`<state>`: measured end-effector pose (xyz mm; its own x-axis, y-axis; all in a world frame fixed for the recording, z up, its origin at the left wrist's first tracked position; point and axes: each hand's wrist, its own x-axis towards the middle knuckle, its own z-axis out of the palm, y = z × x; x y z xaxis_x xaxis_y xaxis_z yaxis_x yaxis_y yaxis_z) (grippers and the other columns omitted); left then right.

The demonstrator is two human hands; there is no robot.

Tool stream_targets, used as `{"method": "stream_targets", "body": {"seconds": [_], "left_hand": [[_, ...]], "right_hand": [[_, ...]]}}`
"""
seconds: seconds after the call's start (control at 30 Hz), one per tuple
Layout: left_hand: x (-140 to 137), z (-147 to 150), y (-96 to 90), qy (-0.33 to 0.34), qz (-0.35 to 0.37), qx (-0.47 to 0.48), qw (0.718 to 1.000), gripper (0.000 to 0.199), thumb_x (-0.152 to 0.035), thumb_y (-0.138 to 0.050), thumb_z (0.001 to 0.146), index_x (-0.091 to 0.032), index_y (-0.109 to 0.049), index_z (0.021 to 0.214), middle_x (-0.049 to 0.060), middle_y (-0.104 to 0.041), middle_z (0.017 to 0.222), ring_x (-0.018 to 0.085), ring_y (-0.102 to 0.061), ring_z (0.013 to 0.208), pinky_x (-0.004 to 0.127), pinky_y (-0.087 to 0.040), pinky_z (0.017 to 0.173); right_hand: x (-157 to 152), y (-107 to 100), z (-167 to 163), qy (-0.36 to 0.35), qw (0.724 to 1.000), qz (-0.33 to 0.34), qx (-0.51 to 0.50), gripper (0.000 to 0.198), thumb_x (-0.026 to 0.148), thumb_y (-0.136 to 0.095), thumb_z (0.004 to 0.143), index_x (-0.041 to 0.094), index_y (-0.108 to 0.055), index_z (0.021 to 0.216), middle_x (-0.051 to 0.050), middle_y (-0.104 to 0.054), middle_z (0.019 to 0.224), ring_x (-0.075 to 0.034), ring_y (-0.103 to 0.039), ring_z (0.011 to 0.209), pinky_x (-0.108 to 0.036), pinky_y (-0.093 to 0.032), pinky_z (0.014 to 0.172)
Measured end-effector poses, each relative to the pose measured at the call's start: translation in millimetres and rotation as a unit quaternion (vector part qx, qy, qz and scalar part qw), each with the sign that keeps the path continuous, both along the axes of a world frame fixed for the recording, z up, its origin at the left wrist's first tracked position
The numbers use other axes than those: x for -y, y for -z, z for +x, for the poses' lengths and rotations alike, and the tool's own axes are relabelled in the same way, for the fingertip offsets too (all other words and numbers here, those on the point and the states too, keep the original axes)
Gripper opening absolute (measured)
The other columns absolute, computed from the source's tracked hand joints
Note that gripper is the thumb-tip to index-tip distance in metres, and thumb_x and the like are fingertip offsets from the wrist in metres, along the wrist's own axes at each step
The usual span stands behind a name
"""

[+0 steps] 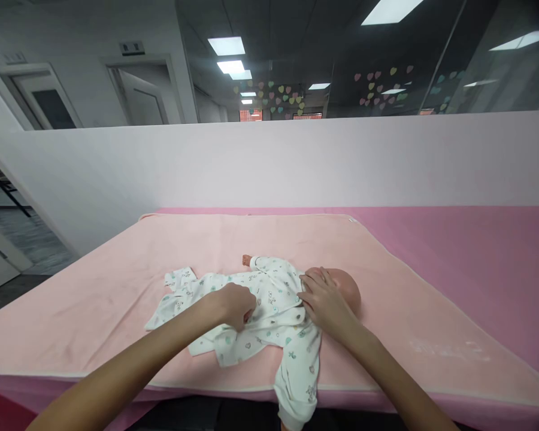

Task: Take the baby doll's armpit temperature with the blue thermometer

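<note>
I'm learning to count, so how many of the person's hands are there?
2: the left hand at the patterned outfit, the right hand by the head of the doll. Neither is hidden.

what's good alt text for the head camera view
A doll in a white patterned outfit lies on a peach blanket, a person's left hand curled at the outfit's front and right hand spread at the doll's face and neck. Behind stands a white wall with glass above.
</note>
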<state>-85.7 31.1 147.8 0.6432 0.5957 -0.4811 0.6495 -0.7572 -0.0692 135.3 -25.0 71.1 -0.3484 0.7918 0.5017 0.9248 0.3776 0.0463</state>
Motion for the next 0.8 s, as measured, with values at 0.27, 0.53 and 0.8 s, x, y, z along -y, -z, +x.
{"method": "stream_targets", "body": {"seconds": [0.27,0.53,0.8], "left_hand": [[-107,36,43.1,-0.140,0.104,0.377,0.910,0.035,-0.041,-0.040,0.083,-0.016,-0.064,0.091,0.008,-0.064,0.097,0.021,-0.056,0.087,0.029,-0.041,0.072],[-141,37,117.7,-0.163,0.121,0.374,0.905,0.046,-0.049,-0.029,0.086,-0.018,-0.064,0.083,0.008,-0.064,0.088,0.023,-0.057,0.086,0.031,-0.039,0.077],[-138,31,110.5,-0.253,0.043,0.328,0.909,0.056,-0.061,-0.026,0.081,-0.020,-0.065,0.078,0.007,-0.067,0.083,0.024,-0.059,0.080,0.029,-0.038,0.064]], "right_hand": [[-28,-10,62,0.061,0.917,-0.161,-0.361,0.034,0.043,-0.042,0.084,0.021,-0.066,0.091,-0.006,-0.066,0.097,-0.022,-0.058,0.089,-0.033,-0.044,0.076],[-53,25,99,-0.032,0.702,-0.301,-0.645,0.040,0.051,-0.059,0.071,0.018,-0.070,0.091,-0.008,-0.067,0.102,-0.025,-0.058,0.099,-0.034,-0.044,0.086],[-56,54,103,-0.011,0.490,-0.367,-0.791,0.037,0.050,-0.055,0.074,0.018,-0.067,0.088,-0.007,-0.070,0.091,-0.025,-0.064,0.089,-0.034,-0.050,0.080]]}}
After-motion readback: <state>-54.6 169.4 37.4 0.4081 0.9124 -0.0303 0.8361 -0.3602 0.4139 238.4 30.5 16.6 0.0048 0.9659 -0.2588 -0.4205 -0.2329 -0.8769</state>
